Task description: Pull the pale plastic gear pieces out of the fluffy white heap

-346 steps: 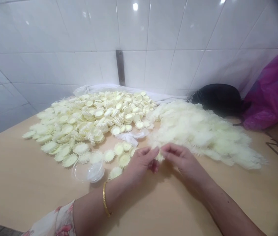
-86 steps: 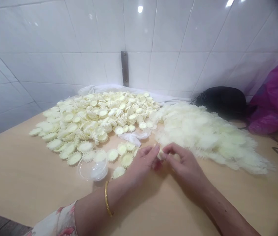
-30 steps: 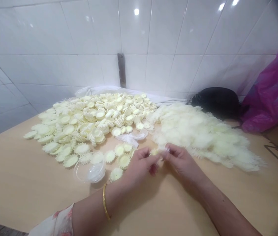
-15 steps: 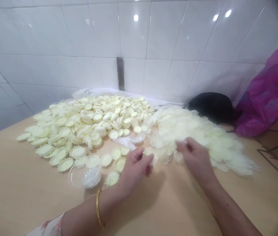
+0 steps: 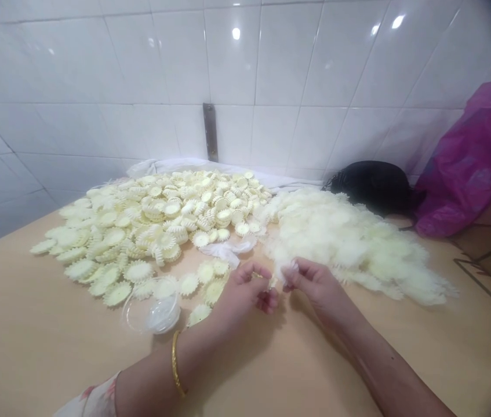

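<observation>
My left hand (image 5: 242, 295) is closed in a pinch above the middle of the table, wearing a gold bangle (image 5: 176, 364) at the wrist. A bit of something pale shows at its fingertips; the fingers hide most of it. Close on its right, my right hand (image 5: 317, 286) pinches a small whitish ruffled piece (image 5: 289, 272). Several loose pale yellow discs with scalloped edges (image 5: 188, 284) lie left of my left hand. Behind my right hand spreads a heap of thin, translucent pale petal sheets (image 5: 345, 231). A clear plastic bowl (image 5: 162, 314) with whitish contents stands near my left forearm.
A large pile of scalloped yellow discs (image 5: 158, 214) covers the table's back left. White crumpled plastic (image 5: 230, 249) lies between the piles. At the back right sit a black rounded object (image 5: 371, 185) and a magenta plastic bag (image 5: 471, 168). A tiled wall (image 5: 141, 58) closes the back.
My right hand has moved left from the translucent heap, close to my left hand, with the whitish piece now visible in its fingers. My left hand has stayed nearly in place.
</observation>
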`<move>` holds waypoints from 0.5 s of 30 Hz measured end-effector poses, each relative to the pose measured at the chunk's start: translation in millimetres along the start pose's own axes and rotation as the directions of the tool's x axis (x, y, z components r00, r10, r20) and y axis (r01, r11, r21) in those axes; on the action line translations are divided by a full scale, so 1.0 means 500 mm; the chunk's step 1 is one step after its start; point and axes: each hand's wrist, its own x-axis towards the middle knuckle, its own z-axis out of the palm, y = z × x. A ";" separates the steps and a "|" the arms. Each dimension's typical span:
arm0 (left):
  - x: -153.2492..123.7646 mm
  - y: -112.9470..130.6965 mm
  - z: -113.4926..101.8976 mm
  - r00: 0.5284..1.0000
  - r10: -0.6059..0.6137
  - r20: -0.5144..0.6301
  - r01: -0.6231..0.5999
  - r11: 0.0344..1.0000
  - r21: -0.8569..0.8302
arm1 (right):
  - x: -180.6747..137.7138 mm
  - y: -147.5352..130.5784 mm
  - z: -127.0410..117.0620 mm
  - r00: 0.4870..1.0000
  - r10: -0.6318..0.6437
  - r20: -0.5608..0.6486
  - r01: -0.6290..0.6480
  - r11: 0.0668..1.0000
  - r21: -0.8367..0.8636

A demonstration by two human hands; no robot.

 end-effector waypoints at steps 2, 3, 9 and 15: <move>-0.001 0.000 -0.001 1.000 -0.022 0.004 0.022 1.000 -0.004 | 0.000 0.001 0.001 1.000 -0.006 -0.004 0.006 0.999 -0.046; -0.001 -0.001 -0.001 1.000 -0.024 -0.009 0.024 1.000 -0.002 | 0.000 0.001 0.002 1.000 -0.015 -0.017 0.014 0.998 -0.055; -0.006 -0.001 0.003 1.000 0.021 -0.023 -0.020 0.999 0.034 | 0.004 0.001 0.010 0.999 0.017 -0.034 -0.012 0.991 0.130; -0.006 0.003 0.005 0.999 -0.007 -0.047 0.007 1.000 -0.011 | -0.003 -0.010 0.016 1.000 -0.004 -0.016 0.006 0.992 0.127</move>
